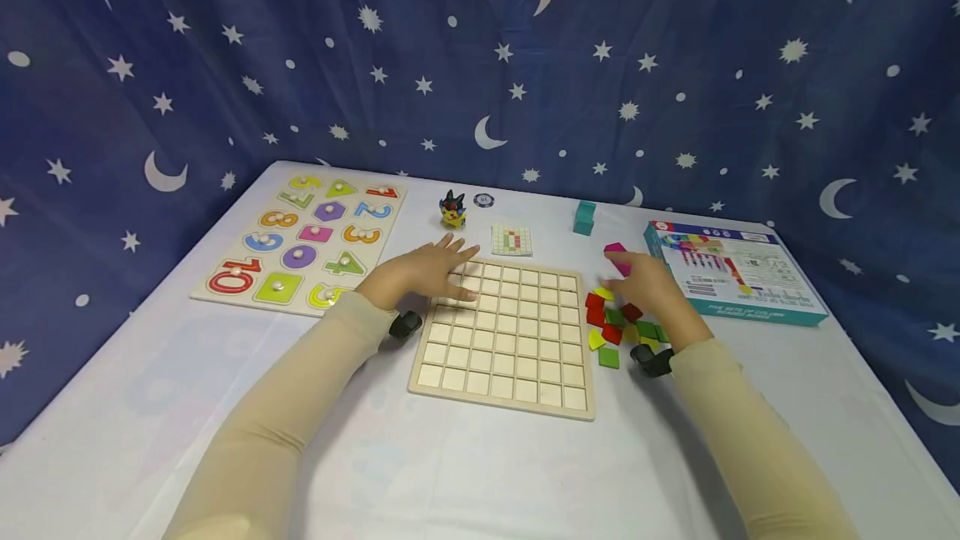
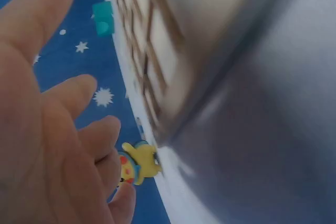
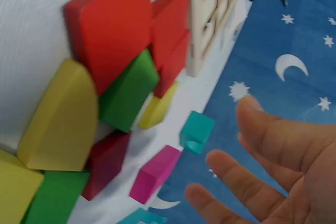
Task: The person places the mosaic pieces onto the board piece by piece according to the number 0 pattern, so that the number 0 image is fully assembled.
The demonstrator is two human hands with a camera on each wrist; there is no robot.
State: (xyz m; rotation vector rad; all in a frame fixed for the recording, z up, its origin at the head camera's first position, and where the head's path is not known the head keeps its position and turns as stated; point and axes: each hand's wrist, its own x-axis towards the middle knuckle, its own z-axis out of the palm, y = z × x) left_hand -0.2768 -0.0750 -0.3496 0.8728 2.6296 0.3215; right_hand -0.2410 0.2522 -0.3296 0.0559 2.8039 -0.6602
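A wooden grid board [image 1: 504,332] with square cells lies flat in the middle of the table. Over its far left corner spreads my left hand [image 1: 427,273], fingers extended and holding nothing; contact with the board cannot be made out. To the right of the board, my right hand [image 1: 647,286] hovers above a loose pile of coloured pieces, its fingers apart and gripping nothing. The pile has red pieces [image 3: 115,30], green pieces [image 3: 128,93] and yellow pieces [image 3: 60,119]. A magenta block [image 3: 155,174] stands just past the right fingertips in the head view.
Teal blocks [image 1: 584,217] stand at the back. A patterned card [image 1: 512,240], a round chip [image 1: 483,200] and a yellow-and-black toy figure [image 1: 452,209] sit behind the board. A number puzzle [image 1: 258,260] lies left; a flat box [image 1: 738,269] lies right.
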